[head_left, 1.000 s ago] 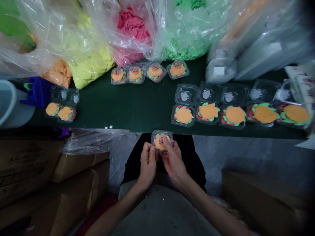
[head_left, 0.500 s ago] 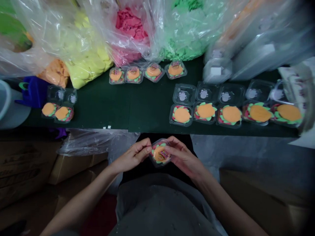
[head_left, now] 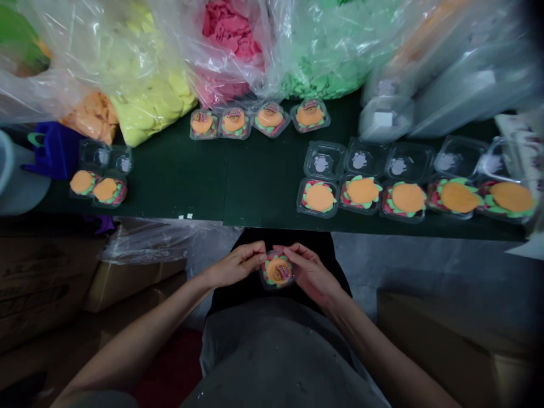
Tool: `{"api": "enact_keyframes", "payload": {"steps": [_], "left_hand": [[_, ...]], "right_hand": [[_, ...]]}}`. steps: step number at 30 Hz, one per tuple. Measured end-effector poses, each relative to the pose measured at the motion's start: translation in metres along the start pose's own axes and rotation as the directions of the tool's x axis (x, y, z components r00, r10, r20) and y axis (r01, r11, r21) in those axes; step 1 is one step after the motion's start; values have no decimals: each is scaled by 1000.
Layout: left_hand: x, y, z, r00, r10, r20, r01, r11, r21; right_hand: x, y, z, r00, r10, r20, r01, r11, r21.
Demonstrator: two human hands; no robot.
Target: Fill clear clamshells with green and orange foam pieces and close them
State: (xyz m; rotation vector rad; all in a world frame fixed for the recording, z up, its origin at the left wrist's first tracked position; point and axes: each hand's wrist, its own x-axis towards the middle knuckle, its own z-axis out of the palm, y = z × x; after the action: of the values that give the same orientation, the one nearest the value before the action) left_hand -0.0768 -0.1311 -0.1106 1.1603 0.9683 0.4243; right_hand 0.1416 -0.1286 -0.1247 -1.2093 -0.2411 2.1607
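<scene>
Noted a dark green table [head_left: 182,181] spanning the view. Logged cardboard boxes [head_left: 42,277] below table level, at left and right. Recorded clear plastic bags [head_left: 161,107] along the back, holding yellow, pink, green and orange pieces. Observed stacked clear tubs [head_left: 463,96], blurred, at back right; at far left, a pale bucket [head_left: 28,187] with a blue plastic item [head_left: 59,153] just beside. Found the left hand [head_left: 238,263] pinching the upper left corner of a burger container [head_left: 278,271], and the right hand [head_left: 314,275] gripping the upper right corner; fingertips close together, contact between them not determinable. Located this container lid-down over its orange top, above the lap and just in front of the table's near edge. Counted on the table five open containers [head_left: 321,198] at right, two more [head_left: 108,192] at left, lids folded back; also four closed containers [head_left: 270,116] before the bags. Noted two white bits [head_left: 185,216] near the front edge.
</scene>
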Motion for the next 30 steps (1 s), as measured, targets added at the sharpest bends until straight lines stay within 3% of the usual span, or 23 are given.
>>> {"api": "enact_keyframes", "payload": {"steps": [3, 6, 10, 14, 17, 19, 25, 30], "left_hand": [[6, -1, -3, 1000, -30, 8, 30, 999, -44], [10, 4, 0, 996, -34, -86, 32, 999, -28], [10, 4, 20, 951, 29, -309, -14, 999, 49], [5, -6, 44, 920, -2, -392, 7, 1000, 11], [5, -12, 53, 869, 10, -494, -13, 1000, -4], [5, -13, 54, 847, 5, -531, -33, 998, -44], [3, -11, 40, 870, -90, -484, -130, 907, -401], [4, -13, 35, 791, -113, -602, -247, 840, -483]], "right_hand": [[-4, 5, 2, 998, -29, 56, 36, 992, -125], [-10, 8, 9, 993, -104, 57, 113, 972, -206], [-11, 11, 15, 982, -182, -44, 175, 976, -129], [-7, 14, 15, 975, -200, -100, 191, 977, -95], [-6, 14, 16, 978, -182, -101, 171, 980, -101], [-7, 11, 19, 981, -171, -87, 161, 981, -110], [-13, -6, 31, 990, -125, 69, 128, 991, -49], [-14, -8, 41, 972, -192, 133, 196, 980, -19]]}}
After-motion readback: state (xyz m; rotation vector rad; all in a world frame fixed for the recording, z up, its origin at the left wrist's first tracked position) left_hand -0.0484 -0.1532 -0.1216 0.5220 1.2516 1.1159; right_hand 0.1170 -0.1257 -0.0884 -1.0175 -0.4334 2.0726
